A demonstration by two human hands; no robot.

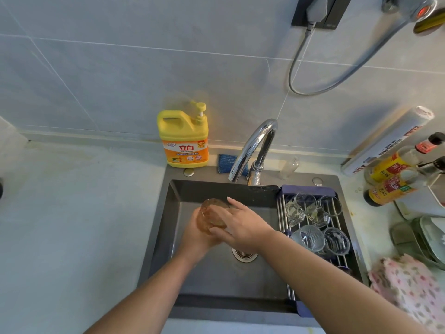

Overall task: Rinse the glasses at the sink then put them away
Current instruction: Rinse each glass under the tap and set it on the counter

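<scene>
Two bare forearms reach in from the near edge over a dark sink (166, 227). Pink floral cloth (409, 292) lies on the worktop (72, 213) at near right.

Left hand (197, 239) cups the glass (213, 213) from below and from the left, fingers curled round it. Right hand (243, 229) lies over the glass's right side, fingers close together and nearly straight, pressed on the wall, one fingertip past the rim.

Glass is a short clear tumbler with an amber tint, and skin shows through it. It is held above the sink basin, just this side of the spout. Tilted: mouth points up and away toward the back wall, base toward the person, long axis running near to far. Drain (244, 255) sits under the right wrist.

Right part of the sink: roll-up rack (310, 189) across it, with several clear glasses (309, 237) on the bars, some on their sides. Stacked dishes are at the right edge.

Further back:
- Chrome faucet (255, 145), spout curving toward the glass.
- Blue sponge (225, 162) just left of the faucet base.
- Small clear bottle (290, 167) to the faucet's right.
- Yellow pump detergent bottle (183, 138) upright at the sink's back-left corner.
- Sauce bottles (395, 174) and a wrap roll (390, 141) at far right.

Grey tiled wall sits behind, with a grey cable (298, 68) looping down from a plug at the top.
</scene>
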